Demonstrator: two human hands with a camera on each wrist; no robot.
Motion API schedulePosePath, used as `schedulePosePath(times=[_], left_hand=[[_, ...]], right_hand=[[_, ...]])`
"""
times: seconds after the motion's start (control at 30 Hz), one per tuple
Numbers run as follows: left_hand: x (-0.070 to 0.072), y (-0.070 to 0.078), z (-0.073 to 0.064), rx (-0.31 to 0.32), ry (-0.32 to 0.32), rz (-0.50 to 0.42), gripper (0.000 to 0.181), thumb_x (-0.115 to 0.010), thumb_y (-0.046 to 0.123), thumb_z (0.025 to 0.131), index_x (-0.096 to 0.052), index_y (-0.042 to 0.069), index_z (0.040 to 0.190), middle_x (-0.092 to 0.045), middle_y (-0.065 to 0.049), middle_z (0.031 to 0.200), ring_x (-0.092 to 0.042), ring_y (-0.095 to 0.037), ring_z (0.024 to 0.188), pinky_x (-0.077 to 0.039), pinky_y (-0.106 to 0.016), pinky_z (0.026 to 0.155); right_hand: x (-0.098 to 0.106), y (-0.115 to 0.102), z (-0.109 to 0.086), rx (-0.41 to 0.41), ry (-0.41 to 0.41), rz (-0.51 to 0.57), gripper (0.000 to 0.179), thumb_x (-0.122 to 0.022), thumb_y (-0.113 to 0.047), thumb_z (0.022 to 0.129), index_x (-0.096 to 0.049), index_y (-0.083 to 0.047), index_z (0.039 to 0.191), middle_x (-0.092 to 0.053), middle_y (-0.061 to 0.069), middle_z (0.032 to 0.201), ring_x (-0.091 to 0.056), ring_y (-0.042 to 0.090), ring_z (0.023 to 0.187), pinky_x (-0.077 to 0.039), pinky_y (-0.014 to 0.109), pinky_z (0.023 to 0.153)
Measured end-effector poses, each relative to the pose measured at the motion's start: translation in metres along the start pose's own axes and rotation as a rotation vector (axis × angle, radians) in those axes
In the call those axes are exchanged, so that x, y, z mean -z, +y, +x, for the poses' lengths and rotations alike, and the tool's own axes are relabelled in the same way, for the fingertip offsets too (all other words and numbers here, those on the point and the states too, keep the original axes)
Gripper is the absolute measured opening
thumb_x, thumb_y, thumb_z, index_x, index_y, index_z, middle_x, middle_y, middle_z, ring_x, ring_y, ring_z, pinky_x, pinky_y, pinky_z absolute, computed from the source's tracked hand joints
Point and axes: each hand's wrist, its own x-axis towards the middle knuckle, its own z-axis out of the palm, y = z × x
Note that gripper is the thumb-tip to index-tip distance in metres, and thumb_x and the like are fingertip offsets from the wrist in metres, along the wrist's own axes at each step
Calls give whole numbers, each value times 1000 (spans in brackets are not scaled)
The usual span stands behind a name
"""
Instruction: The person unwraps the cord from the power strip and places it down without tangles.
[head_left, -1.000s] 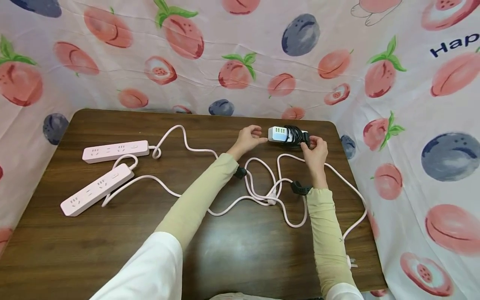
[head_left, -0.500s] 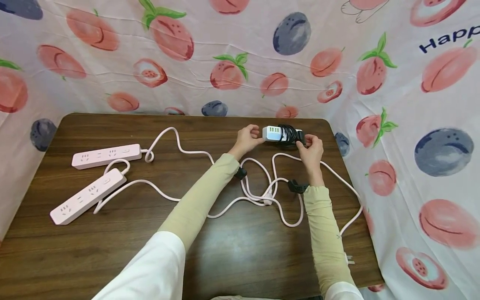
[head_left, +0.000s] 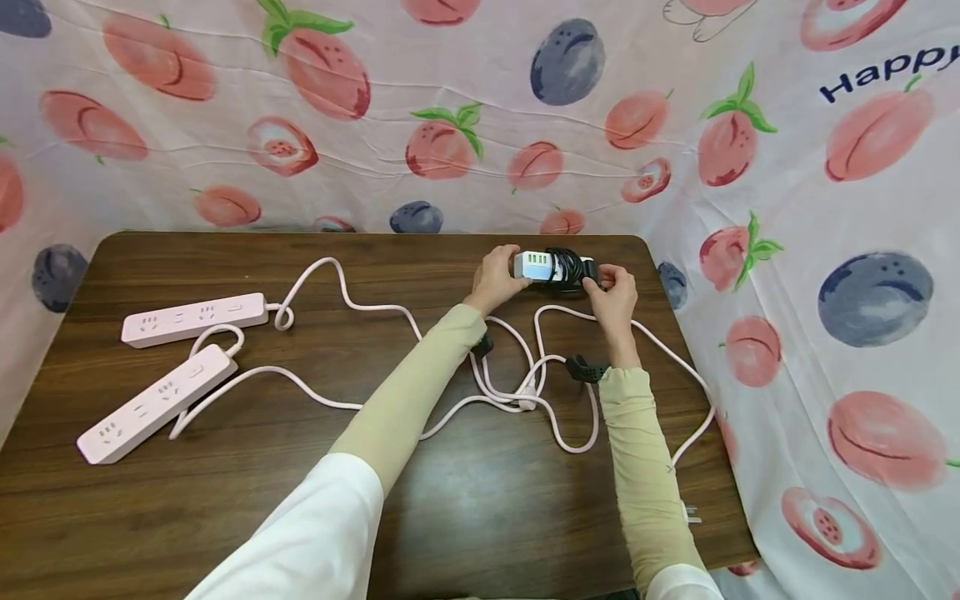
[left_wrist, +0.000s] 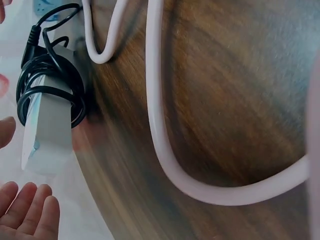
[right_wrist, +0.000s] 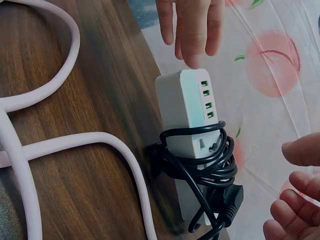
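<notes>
A white power strip [head_left: 534, 267] with green USB ports lies near the table's back edge, its black cord [head_left: 570, 268] wound round its middle. The cord's black plug [right_wrist: 231, 202] hangs beside the coil in the right wrist view. My left hand [head_left: 495, 277] is at the strip's left end; in the right wrist view its fingertips [right_wrist: 192, 60] come right up to the end face. At the other end is my right hand [head_left: 615, 304], fingers loosely bent. The right wrist view shows a gap between that hand [right_wrist: 295, 200] and the strip.
Two pale pink power strips [head_left: 195, 318] [head_left: 157, 406] lie on the left of the brown table [head_left: 225, 517]. Their pink cords [head_left: 555, 421] loop across the middle, under my forearms, and to the right edge, where a plug [head_left: 688, 512] lies. A fruit-print cloth [head_left: 480, 83] hangs behind.
My left hand has moved right, closing on the power strip's left end. The right hand stays by the other end. The head view has shifted, so the table appears further left.
</notes>
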Motion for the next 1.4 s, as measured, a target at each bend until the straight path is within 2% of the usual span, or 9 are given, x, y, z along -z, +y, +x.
schedulePosePath(times=[0.23,0.4,0.6,0.77,0.9,1.1,1.27,1.4], left_hand=[[-7,-2,5,-1,-92,105,69,-76,22,78,-45,2,135,-53,-13,127,-54,-27,108,-47,-39,87],[-10,-3,9,-5,-92,143,68,-76,21,78,-45,3,136,-50,-14,128,-52,-28,110,-46,-40,88],[-14,-5,10,-2,-148,319,68,-74,24,80,-43,8,138,-42,-11,132,-47,-24,114,-48,-39,83],[-20,-4,8,13,-137,390,61,-72,23,81,-44,6,133,-47,-11,127,-53,-25,104,-50,-36,79],[-23,-3,6,-3,-129,419,59,-70,21,82,-43,5,131,-49,-14,123,-53,-27,102,-51,-37,77],[-28,-4,0,-44,-86,414,61,-70,27,78,-46,4,129,-47,-16,116,-50,-28,99,-51,-38,72],[-36,-2,-3,-1,-44,346,57,-76,30,77,-50,0,118,-43,-15,112,-50,-28,98,-51,-38,72],[-39,-1,-1,11,-22,274,58,-77,28,78,-51,0,120,-48,-15,115,-54,-28,98,-51,-39,76]], right_hand=[[-4,1,-1,-17,-13,0,35,-69,-6,81,-58,9,111,-53,23,104,-54,34,97,-43,40,87],[-6,3,-1,-26,-17,7,34,-69,-5,81,-59,8,110,-53,22,103,-54,34,97,-44,39,87],[-8,3,-2,-47,-29,14,34,-69,-7,81,-60,7,110,-54,21,102,-54,33,95,-43,39,87],[-8,2,-2,-54,-29,39,33,-69,-7,81,-61,7,110,-54,20,103,-54,32,95,-44,38,86],[-7,4,-2,-62,-30,44,33,-69,-7,81,-61,7,110,-54,20,103,-54,31,95,-43,38,85],[-8,6,-2,-79,-41,32,33,-69,-7,81,-61,7,110,-53,20,104,-54,31,96,-44,36,86],[-9,7,-2,-92,-40,58,34,-68,-7,80,-61,7,110,-53,20,105,-55,32,97,-44,33,84],[-7,9,-3,-105,-38,55,34,-68,-7,80,-61,7,110,-53,19,103,-55,30,96,-44,33,84]])
